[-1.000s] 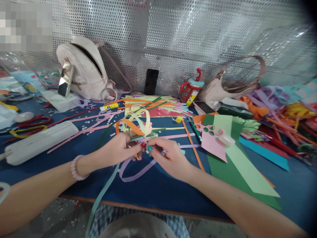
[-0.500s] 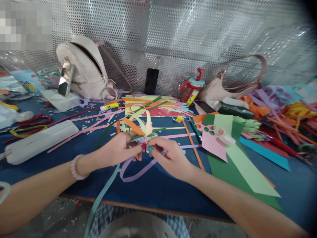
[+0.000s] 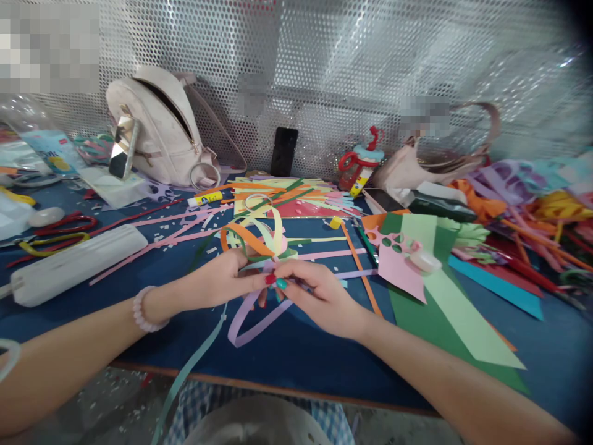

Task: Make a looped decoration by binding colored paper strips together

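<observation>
My left hand (image 3: 227, 278) and my right hand (image 3: 324, 296) meet over the middle of the table, fingertips pinched together on a bunch of looped paper strips. An orange loop (image 3: 250, 238) and a pale yellow loop (image 3: 278, 225) rise above the fingers. A purple paper strip (image 3: 259, 332) hangs below them in a wide bend. One long light-blue strip (image 3: 185, 371) trails from the bunch past the table's front edge. The spot where the strips join is partly hidden by my fingers.
Behind lie many cut strips on a red and yellow sheet (image 3: 315, 210), with a glue stick (image 3: 206, 199) beside them. Scissors (image 3: 55, 244) and a white power strip (image 3: 78, 266) are at left. Green paper sheets (image 3: 412, 321) lie at right. A backpack (image 3: 157, 136) and a phone (image 3: 284, 151) stand behind.
Both hands have drawn slightly closer together at the pinch. The purple loop has shifted a little down and right, and the trailing light-blue strip has swung slightly.
</observation>
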A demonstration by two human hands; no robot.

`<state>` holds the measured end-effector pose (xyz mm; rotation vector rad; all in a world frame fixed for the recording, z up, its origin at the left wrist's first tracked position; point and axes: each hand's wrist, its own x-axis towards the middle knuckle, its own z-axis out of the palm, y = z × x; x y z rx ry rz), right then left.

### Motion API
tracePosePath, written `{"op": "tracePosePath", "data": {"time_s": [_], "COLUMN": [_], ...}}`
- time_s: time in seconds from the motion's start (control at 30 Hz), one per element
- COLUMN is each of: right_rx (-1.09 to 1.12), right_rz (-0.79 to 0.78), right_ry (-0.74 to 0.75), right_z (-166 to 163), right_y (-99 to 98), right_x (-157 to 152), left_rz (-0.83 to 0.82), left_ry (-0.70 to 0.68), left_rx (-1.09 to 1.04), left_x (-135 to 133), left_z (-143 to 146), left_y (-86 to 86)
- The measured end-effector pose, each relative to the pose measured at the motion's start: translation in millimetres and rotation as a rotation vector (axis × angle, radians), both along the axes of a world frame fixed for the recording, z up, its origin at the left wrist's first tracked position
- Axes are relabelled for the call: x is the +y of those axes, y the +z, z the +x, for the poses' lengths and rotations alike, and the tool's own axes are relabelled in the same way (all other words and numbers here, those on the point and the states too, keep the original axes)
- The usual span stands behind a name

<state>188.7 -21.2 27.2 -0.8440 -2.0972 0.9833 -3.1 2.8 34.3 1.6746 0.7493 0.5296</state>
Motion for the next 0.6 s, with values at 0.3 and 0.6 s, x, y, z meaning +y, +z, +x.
{"op": "tracePosePath", "data": {"time_s": [0.3, 0.6], "right_rx": [-0.001, -0.079], "right_rz": [0.032, 0.061], "right_ry": [0.066, -0.198], "right_z": [2.3, -4.5], "right_y": [1.1, -1.1], "right_x": [0.9, -0.9], "left_rz": [0.062, 0.322], "left_ry": [-0.019, 0.184], "left_rx": [-0.055, 0.050], "left_x": [-1.5, -1.3], "left_z": [-2.5, -2.5], "left_y": [-4.4, -1.6]}}
